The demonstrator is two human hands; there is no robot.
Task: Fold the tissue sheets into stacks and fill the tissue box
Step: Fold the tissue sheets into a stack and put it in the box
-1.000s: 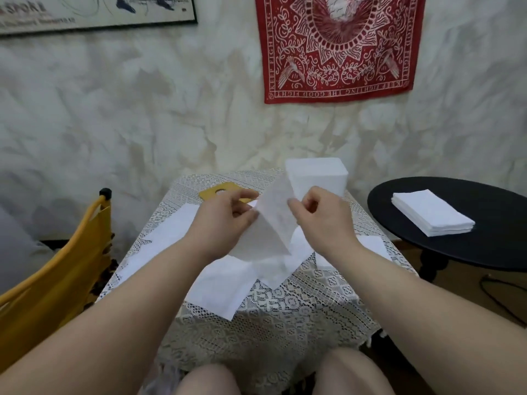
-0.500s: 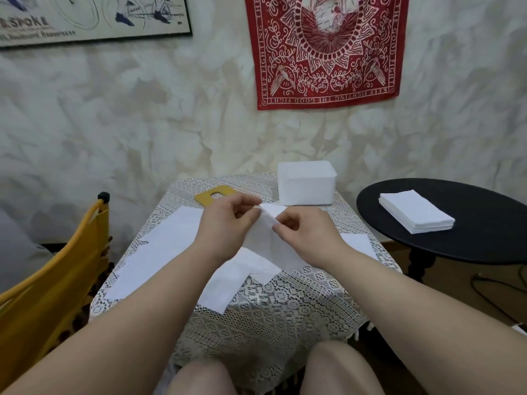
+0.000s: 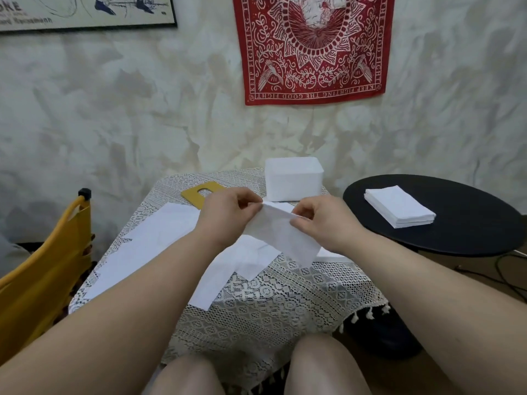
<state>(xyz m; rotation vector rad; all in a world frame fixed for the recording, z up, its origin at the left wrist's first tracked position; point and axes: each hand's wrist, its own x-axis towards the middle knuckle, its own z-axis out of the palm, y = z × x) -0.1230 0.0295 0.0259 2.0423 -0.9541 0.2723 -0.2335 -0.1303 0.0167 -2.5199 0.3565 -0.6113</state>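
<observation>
- A small table draped in a cream lace tablecloth (image 3: 273,303) carries the work: loose flat white tissue sheets (image 3: 159,238) lie spread across its left and middle, not yet folded.
- A round black side table (image 3: 470,223) stands to the right, well apart from the hands, bearing a neat stack of folded white tissues (image 3: 399,208) that looks finished and waiting.
- The white rectangular tissue box (image 3: 293,182) sits at the far edge of the lace cloth, just beyond the hands; its opening cannot be made out from here.
- A flat mustard-yellow card with an oval cut-out (image 3: 202,193) lies beside the box, partly hidden by the left hand.
- The step in hand appears to be the folding of a single thin white tissue sheet (image 3: 281,238), held above the cloth and drooping toward its lower right corner.
- The left hand (image 3: 228,215) pinches the sheet's upper edge between curled fingertips and thumb.
- The right hand (image 3: 325,223) pinches the same edge close by, fingers curled tight on the paper.
- The next move likely calls for bringing edges together squarely and pressing a crease without tearing.
</observation>
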